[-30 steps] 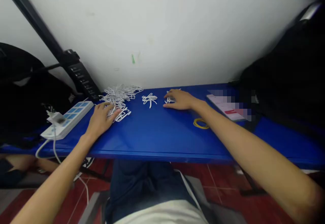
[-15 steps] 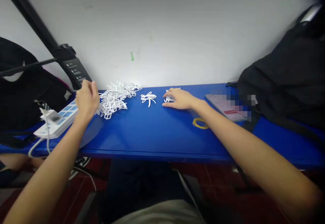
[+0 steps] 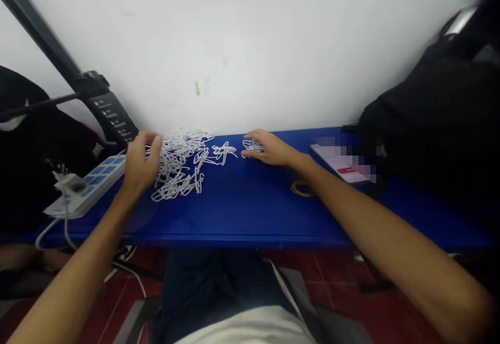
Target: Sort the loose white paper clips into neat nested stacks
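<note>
My left hand is at the left edge of a tangled heap of thin white bent wire-like pieces. Its thumb stands apart from its curled fingers, and I make out nothing held in it; the fingertips are partly hidden. Farther right, my right hand rests on the blue table, fingers and thumb closed around a small bunch of the same white pieces. Between the hands lies a smaller loose cluster, close to the heap's right side.
A white power strip with a plugged-in cable lies left on the blue table. Yellow rubber bands lie beneath my right forearm. A flat phone-like object and a black bag are on the right. A white wall borders the back.
My left hand has shifted right against the heap. Some white pieces have spread toward the front and toward the middle cluster. My right hand stays around its bunch, and the view has shifted slightly.
</note>
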